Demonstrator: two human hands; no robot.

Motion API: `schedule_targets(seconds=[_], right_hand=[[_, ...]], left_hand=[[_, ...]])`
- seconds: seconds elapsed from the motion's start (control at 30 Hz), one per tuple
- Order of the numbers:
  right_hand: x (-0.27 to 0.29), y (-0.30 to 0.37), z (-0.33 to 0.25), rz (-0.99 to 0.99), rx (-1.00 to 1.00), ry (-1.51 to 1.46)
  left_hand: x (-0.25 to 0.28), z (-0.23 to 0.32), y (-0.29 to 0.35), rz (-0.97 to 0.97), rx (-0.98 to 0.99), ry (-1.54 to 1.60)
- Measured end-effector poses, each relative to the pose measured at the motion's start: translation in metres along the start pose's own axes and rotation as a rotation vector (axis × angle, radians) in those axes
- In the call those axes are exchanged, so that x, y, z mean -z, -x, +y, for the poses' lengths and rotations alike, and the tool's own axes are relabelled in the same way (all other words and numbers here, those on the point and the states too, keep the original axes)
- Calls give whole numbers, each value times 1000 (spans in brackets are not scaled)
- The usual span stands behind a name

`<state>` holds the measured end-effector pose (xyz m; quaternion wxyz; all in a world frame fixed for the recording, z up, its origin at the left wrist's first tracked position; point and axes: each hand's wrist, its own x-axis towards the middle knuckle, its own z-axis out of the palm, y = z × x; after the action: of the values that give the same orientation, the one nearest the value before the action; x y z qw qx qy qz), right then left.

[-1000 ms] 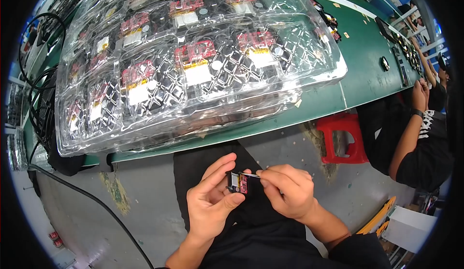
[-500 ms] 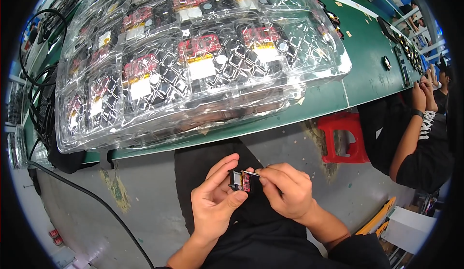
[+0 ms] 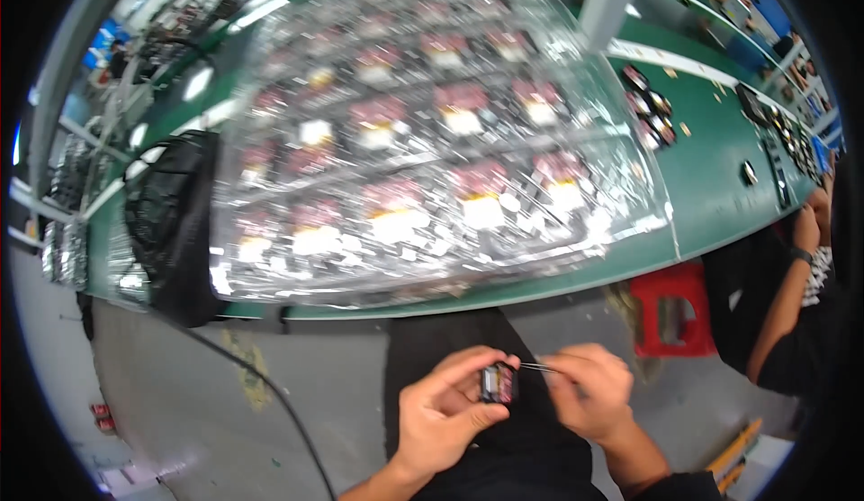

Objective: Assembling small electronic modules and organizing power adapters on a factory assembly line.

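Above my lap, my left hand (image 3: 441, 420) pinches a small black electronic device (image 3: 499, 384) between thumb and fingers. Its face is turned up and shows a silvery-white block beside a red circuit board. To its right, my right hand (image 3: 589, 388) grips a pair of thin metal tweezers (image 3: 538, 367). The tips point left, close to the device's upper edge; whether they touch it I cannot tell. In front of me, a stack of clear plastic trays (image 3: 630, 228) holds several similar devices in its compartments, blurred by motion.
The trays rest on a green table (image 3: 711, 217). A black bag (image 3: 175, 231) and a black cable (image 3: 292, 424) are at the left. To the right are a red stool (image 3: 643, 307) and a seated co-worker's arm (image 3: 787, 307). Small parts (image 3: 650, 109) lie beyond the trays.
The whole view has shifted, so more of the trays and the black bag show. The tweezers have drawn back a little from the red board toward the device's upper edge. Both hands keep their holds.
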<state>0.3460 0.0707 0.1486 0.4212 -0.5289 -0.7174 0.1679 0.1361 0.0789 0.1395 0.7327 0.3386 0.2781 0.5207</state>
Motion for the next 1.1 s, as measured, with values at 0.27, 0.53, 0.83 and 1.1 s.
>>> schedule_targets(seconds=[0.27, 0.53, 0.83, 1.1], right_hand=[[59, -44, 48, 511, -88, -35], [68, -92, 132, 641, -374, -249], [73, -83, 150, 543, -322, -115], [76, -80, 165, 490, -332, -18]], left_hand=[[-27, 106, -10, 68, -562, -377], [-6, 165, -56, 412, -905, -1481], [18, 154, -68, 416, -909, -1761], [23, 147, -66, 405, -944, -1787]])
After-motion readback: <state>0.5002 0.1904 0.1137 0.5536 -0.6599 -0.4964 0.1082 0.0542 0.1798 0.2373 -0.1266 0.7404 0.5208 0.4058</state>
